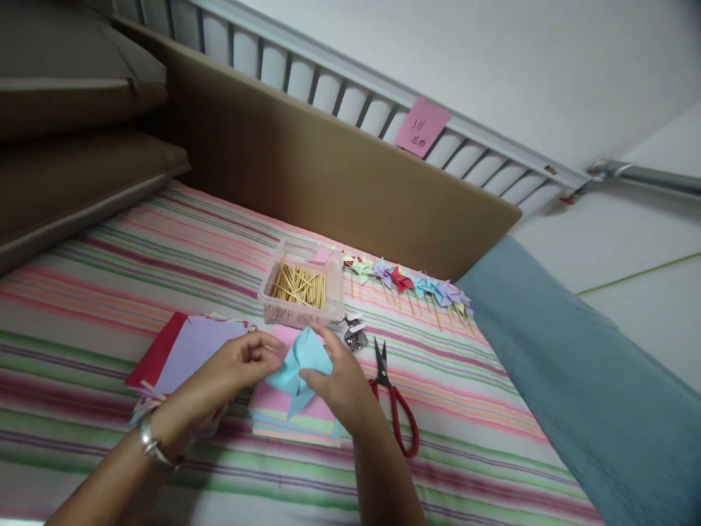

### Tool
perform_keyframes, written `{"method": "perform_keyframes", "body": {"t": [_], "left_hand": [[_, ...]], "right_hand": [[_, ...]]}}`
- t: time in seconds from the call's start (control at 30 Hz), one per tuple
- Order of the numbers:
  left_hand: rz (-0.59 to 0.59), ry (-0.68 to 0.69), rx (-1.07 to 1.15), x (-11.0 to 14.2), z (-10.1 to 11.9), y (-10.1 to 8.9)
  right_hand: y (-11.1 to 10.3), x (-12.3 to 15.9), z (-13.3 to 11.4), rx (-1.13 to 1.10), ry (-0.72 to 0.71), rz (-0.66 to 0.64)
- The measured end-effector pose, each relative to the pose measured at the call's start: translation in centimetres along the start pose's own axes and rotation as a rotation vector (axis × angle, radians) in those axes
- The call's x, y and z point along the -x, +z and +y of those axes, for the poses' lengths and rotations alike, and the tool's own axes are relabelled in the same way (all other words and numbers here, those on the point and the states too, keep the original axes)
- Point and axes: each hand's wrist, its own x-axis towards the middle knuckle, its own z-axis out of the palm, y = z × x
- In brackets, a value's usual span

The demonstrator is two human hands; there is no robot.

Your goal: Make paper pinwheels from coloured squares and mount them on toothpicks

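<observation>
A light blue paper pinwheel (307, 356), its corners folded toward the middle, is held between both hands. My right hand (342, 380) grips it, with the thumb pressed near its centre. On the other side my left hand (257, 358) is closed with its fingertips at the pinwheel's left edge. Under them lies a stack of coloured paper squares (296, 431). Red-handled scissors (391, 398) rest just right of my right hand. Beyond the hands stands a clear plastic box (299, 314) of thin wooden sticks (299, 285).
Finished pinwheels (402, 279) on sticks lie in a row at the back right. Small metal pins (355, 337) sit beside the box. Purple and red paper (191, 351) is piled at left. A brown board (328, 175) stands behind the striped cloth (465, 438); cardboard packages (82, 183) stack at left.
</observation>
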Motion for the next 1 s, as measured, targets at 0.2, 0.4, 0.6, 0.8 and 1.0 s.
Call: {"method": "perform_keyframes", "body": {"t": [0.2,0.4,0.6,0.8,1.0], "left_hand": [[-0.082,0.009,0.252,0.5,0.3,1.1],[0.033,0.044,0.391,-0.3,-1.2,2.4],[0.131,0.011,0.389,-0.3,-1.4,2.2],[0.204,-0.021,0.360,-0.4,-1.3,1.5],[0.312,-0.017,0.356,-0.5,-0.4,-0.8]], "right_hand": [[1.3,-1.1,0.6,-0.404,0.063,0.200],[3.5,-0.8,0.1,-0.640,0.048,0.239],[4.3,-0.8,0.3,-0.760,0.047,0.192],[4.6,-0.8,0.6,-0.750,0.066,0.137],[3.6,-0.5,1.1,-0.208,-0.206,0.255]]}}
